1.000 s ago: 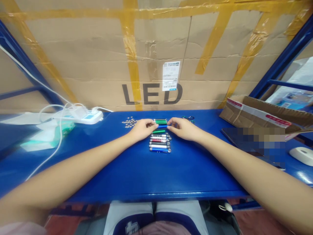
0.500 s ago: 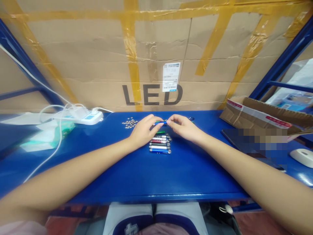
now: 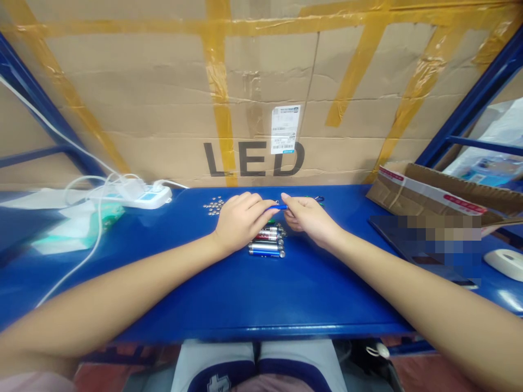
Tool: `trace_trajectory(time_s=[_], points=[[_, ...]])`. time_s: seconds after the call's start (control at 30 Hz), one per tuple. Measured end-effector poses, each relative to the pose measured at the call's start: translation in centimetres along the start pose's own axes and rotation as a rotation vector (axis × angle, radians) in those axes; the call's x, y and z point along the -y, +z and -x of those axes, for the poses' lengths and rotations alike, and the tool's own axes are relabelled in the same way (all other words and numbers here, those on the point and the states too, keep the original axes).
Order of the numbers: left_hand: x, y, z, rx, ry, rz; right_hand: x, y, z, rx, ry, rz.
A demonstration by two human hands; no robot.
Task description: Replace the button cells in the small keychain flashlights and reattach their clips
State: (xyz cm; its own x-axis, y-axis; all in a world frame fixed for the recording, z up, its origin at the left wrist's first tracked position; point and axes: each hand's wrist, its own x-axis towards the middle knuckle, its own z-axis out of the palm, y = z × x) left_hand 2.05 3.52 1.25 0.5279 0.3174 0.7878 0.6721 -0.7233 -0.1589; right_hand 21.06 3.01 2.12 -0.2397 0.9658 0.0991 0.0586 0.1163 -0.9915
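Blue desk (image 3: 229,294) backed by a taped cardboard box (image 3: 163,109). Left hand (image 3: 239,220) and right hand (image 3: 308,218) each pinch 1 blue flashlight (image 3: 278,207) in a closed grip just above the flashlight row (image 3: 266,244). Open surface runs to the near edge.

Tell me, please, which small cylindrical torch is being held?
The slim blue metal torch pinched between the left hand and right hand; the other torches lie in a row on the blue table.
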Motion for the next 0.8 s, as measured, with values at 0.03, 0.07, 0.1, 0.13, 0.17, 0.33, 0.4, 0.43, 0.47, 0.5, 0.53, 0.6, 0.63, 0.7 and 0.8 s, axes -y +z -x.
trace_trajectory(time_s=[0.03,0.07,0.1,0.13,0.17,0.33,0.4,0.43,0.47,0.5,0.53,0.6,0.63,0.7,0.8], points=[[0.0,0.1,0.0,0.037,-0.009,-0.001,-0.1,0.0,0.0,-0.029,-0.044,0.019],[0.0,0.2,-0.1,0.092,-0.011,0.000,-0.2,-0.1,-0.1,-0.062,-0.092,0.067],[0.0,0.2,-0.1,0.165,-0.009,0.003,-0.3,-0.1,-0.1,-0.090,-0.140,0.143],[-0.1,0.3,-0.2,0.248,-0.010,0.011,-0.4,-0.2,-0.2,-0.115,-0.186,0.231],[-0.1,0.2,-0.2,0.338,-0.023,0.028,-0.5,-0.3,-0.2,-0.135,-0.227,0.315],[-0.5,-0.9,-1.4,0.622,-0.214,0.302,-1.0,-0.6,-0.4,-0.156,-0.280,0.492],[-0.6,-1.4,-2.0,0.622,-0.298,0.484,-0.9,-0.5,-0.4,-0.159,-0.286,0.486],[-0.6,-1.5,-2.3,0.622,-0.364,0.599,-0.8,-0.5,-0.4,-0.165,-0.306,0.484],[-0.6,-1.6,-2.5,0.632,-0.454,0.737,-0.6,-0.4,-0.3,-0.177,-0.335,0.485],[-0.5,-1.7,-2.7,0.658,-0.562,0.893,-0.4,-0.3,-0.1,-0.192,-0.370,0.488],[-0.5,-1.7,-2.9,0.690,-0.674,1.059,-0.1,-0.3,0.0,-0.207,-0.402,0.495],[-0.3,-1.6,-3.0,0.769,-0.859,1.374,0.3,-0.3,0.3,-0.233,-0.458,0.519],[-0.1,-1.6,-3.0,0.807,-0.917,1.498,0.5,-0.3,0.4,-0.242,-0.484,0.536],[0.2,-1.4,-3.0,0.848,-0.966,1.653,0.7,-0.3,0.6,-0.253,-0.526,0.572],[0.8,-1.1,-2.7,0.828,-0.919,1.689,0.5,-0.6,0.3,-0.282,-0.529,0.590]])
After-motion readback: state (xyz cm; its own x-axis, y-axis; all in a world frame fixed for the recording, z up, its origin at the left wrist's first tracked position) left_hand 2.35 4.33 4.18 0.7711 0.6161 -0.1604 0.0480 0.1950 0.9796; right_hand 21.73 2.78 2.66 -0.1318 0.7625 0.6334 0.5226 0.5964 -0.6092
